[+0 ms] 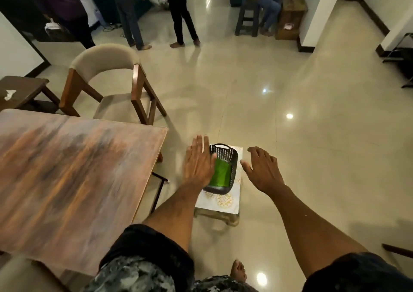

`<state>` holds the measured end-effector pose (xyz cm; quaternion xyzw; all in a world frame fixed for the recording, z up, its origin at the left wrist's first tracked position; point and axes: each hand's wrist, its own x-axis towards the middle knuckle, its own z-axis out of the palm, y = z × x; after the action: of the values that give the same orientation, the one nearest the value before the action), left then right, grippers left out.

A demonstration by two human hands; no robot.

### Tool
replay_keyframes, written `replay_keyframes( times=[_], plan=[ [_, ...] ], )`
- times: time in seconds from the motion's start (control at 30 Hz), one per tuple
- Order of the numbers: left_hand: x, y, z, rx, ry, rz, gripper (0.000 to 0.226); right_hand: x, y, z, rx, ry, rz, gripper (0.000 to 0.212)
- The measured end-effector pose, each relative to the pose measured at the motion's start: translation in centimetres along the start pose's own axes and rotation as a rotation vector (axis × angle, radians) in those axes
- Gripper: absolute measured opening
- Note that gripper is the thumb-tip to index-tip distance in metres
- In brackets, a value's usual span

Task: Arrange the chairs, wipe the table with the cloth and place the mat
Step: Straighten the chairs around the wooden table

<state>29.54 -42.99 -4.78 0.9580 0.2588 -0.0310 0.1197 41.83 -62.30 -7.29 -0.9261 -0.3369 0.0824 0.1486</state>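
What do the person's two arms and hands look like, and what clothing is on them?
Both arms are bare from the upper arm down. The left hand and the right hand wear no gloves, and no rings, watch or bracelet can be seen. A short dark sleeve covers the left upper arm, and another dark sleeve covers the right. The shirt front shows a grey and black mottled pattern.

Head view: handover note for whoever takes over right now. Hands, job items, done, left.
Left hand: open, fingers spread, above the left edge of the black basket, holding nothing.
Right hand: open, empty, to the right of the basket.
Green cloth lies in the basket, which sits on a small patterned stool beside the table.
One chair stands at the table's far end, angled away.
Done: cannot tell.
Left: pick up cloth, wipe, set chairs. Mat not identifiable.
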Motion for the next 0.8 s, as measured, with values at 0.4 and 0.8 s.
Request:
replay_keyframes(
  times=[0.4, 0.8],
  plan=[
    [1.6, 6.1, 1.9, 0.048, -0.014, 0.054, 0.07, -1.6, 5.1, -1.8, 0.001, -0.03, 0.061, 0.054],
    [7.4, 10.3, 4.2, -0.046, 0.0, 0.132, 0.069, 1.5, 9.0, -5.4, -0.073, 0.006, 0.105, 0.053]
  ],
)
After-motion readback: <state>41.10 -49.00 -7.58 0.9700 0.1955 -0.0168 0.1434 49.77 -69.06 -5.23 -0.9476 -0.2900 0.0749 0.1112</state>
